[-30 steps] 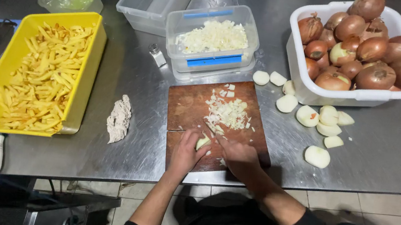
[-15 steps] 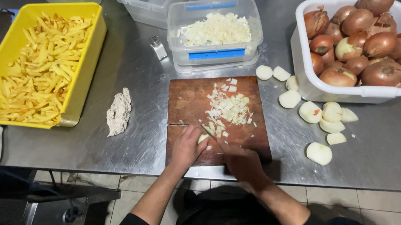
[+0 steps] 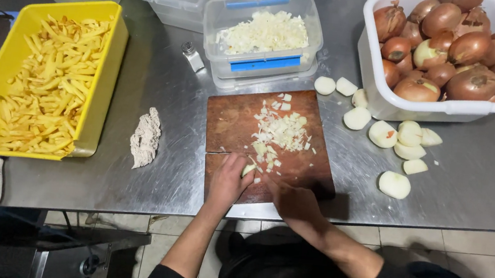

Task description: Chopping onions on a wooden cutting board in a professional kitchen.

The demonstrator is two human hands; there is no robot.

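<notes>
Head view: left hand (image 3: 228, 180) pinning onion piece (image 3: 248, 170) on cutting board (image 3: 231, 119); right hand (image 3: 296, 200) closed beside it (contents unclear).

Low in the middle of the frame, the left hand (image 3: 227, 183) pins a small onion piece (image 3: 248, 170) on the wooden cutting board (image 3: 231, 119), the right hand (image 3: 295, 200) close beside it. Chopped onion (image 3: 282, 130) is heaped mid-board. Peeled onion halves (image 3: 397, 139) lie to the right, a yellow tray of fries (image 3: 101, 99) far left.
</notes>
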